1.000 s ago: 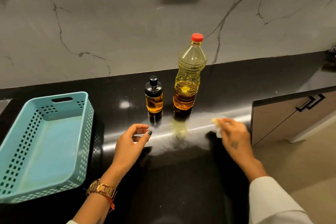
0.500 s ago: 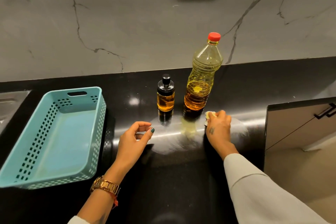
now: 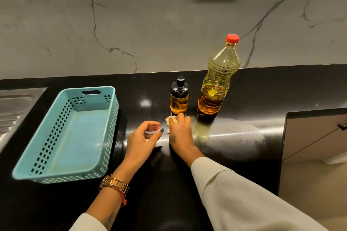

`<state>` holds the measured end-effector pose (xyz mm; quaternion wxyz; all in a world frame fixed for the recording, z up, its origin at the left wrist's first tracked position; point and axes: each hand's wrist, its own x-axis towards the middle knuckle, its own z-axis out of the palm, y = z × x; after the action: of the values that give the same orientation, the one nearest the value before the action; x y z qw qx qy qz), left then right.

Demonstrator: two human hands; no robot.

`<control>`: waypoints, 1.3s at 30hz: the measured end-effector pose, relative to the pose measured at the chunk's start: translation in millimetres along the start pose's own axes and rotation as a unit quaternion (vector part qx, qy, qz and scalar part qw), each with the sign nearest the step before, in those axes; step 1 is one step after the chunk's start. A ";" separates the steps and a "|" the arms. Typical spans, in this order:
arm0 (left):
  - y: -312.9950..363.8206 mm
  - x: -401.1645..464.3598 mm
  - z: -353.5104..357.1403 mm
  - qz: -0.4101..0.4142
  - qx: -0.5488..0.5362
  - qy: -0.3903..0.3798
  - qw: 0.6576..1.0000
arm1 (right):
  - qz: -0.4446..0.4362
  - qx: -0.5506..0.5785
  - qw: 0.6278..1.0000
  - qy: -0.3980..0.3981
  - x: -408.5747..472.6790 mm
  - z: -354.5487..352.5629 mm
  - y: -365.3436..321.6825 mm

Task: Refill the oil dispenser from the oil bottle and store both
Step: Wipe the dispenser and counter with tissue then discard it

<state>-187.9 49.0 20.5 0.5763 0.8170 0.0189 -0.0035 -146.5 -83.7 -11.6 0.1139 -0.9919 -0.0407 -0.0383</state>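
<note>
A small glass oil dispenser with a black cap stands on the black counter, amber oil inside. To its right stands the tall plastic oil bottle with a red cap, upright and partly full. My right hand grips a small pale tissue and presses it on the counter just in front of the dispenser. My left hand rests beside it on the counter, fingers loosely curled, holding nothing.
A light blue perforated basket sits at the left, with nothing in it. A steel sink drainboard lies at the far left. A smeared sheen covers the counter in front of the bottle. A cabinet front drops away at right.
My right hand has swept the tissue leftward across the counter, from right of the bottle to in front of the dispenser. The left hand has stayed put; the view shifted left.
</note>
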 end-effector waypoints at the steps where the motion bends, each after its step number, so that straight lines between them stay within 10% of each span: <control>1: 0.4 -0.2 -0.8 0.002 0.000 0.001 1.000 | -0.017 0.018 1.000 -0.004 -1.3 1.8 -6.3; 11: 2.8 -5.9 2.7 0.016 0.015 0.019 1.000 | -0.164 0.097 0.981 0.044 -27.7 19.4 5.9; 26: -14.5 -18.4 12.1 0.109 0.236 0.004 0.966 | 0.189 0.123 0.965 0.135 -77.5 -44.0 198.0; 39: -22.7 -29.8 2.2 0.100 0.246 0.003 0.964 | 0.095 0.084 0.987 0.094 -79.1 -11.1 58.7</control>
<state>-218.4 53.8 -0.8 0.3548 0.9314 -0.0622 0.0519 -220.7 -148.9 -20.6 0.2034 -0.9702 0.0614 -0.1169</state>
